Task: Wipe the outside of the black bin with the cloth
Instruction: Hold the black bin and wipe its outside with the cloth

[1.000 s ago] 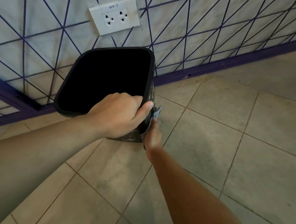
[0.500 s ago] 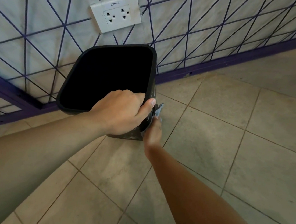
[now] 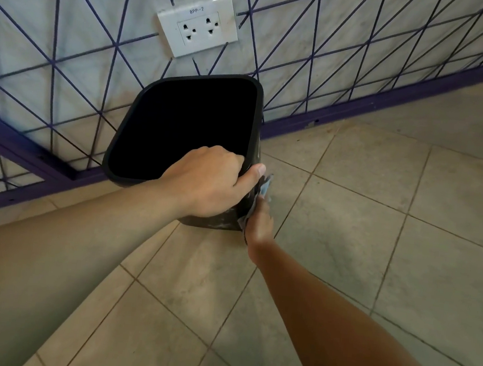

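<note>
The black bin (image 3: 187, 123) is seen from above on the tiled floor (image 3: 349, 224), just in front of the wall (image 3: 71, 31). Its open mouth is turned up toward the camera, and the inside is dark, so nothing can be told about it. The bin is taken here as the landmark.

The near right corner of the bin's rim is gripped by the left hand (image 3: 207, 185): the fingers are curled over the rim into the bin, and the thumb is laid on the outside of the right wall. On that same right wall, below the thumb, the cloth (image 3: 263, 189) is pressed against the bin by the right hand (image 3: 259, 225). The cloth is light blue-grey and is seen only in part, between the hand and the wall. The right fingers are hidden behind the cloth and the bin, so it cannot be told whether they are curled round the cloth or laid flat on it. Pale streaks are visible low on the near wall of the bin.

Above the bin, a white double socket (image 3: 197, 27) is fixed on the wall. A purple baseboard (image 3: 391, 107) runs behind the bin.
</note>
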Demonstrator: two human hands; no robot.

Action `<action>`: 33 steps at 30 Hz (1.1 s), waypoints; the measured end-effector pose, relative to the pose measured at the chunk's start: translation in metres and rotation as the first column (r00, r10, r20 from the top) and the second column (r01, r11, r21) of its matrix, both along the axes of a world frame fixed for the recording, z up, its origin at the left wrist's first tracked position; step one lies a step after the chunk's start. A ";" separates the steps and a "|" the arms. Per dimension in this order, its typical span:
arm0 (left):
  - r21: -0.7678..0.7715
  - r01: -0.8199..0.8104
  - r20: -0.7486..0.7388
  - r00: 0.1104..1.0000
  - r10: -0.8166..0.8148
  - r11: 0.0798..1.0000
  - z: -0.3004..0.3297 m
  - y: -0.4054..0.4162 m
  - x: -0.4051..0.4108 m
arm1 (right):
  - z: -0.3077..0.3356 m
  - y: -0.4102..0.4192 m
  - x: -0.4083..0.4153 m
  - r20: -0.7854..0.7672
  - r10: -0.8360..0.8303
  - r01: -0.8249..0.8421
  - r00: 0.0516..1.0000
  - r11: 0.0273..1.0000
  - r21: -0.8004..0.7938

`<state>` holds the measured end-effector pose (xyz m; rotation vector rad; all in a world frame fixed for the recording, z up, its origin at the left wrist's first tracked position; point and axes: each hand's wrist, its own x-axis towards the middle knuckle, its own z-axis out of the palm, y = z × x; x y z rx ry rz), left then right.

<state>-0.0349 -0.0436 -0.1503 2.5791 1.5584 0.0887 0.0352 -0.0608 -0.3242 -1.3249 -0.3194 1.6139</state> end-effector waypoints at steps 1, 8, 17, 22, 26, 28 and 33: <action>0.007 0.003 0.000 1.000 -0.003 1.000 0.000 -0.001 0.000 | 0.000 0.001 0.000 0.003 -0.007 0.007 1.000 1.000 -0.010; 0.043 0.005 -0.013 1.000 -0.005 0.999 0.000 -0.001 0.000 | -0.003 0.003 0.001 0.004 -0.006 0.006 1.000 1.000 0.017; 0.037 0.021 0.001 1.000 -0.021 0.999 0.000 -0.001 0.000 | 0.004 0.005 -0.001 -0.031 -0.055 0.055 0.998 0.998 0.019; 0.039 0.024 0.008 1.000 -0.024 0.999 -0.001 -0.001 -0.002 | -0.001 0.001 -0.008 -0.022 -0.061 0.062 0.998 0.998 0.028; 0.039 0.030 0.017 0.999 -0.030 0.999 -0.004 0.000 -0.003 | -0.005 0.002 -0.006 0.002 -0.035 0.035 0.999 0.999 0.026; 0.034 0.023 0.007 1.000 -0.024 0.999 -0.004 0.002 -0.004 | -0.007 -0.003 -0.006 0.031 -0.025 0.022 0.999 0.997 0.067; 0.036 0.033 0.034 0.999 -0.035 0.999 -0.005 0.002 -0.004 | -0.003 0.000 -0.008 0.028 -0.055 0.053 0.998 0.996 0.076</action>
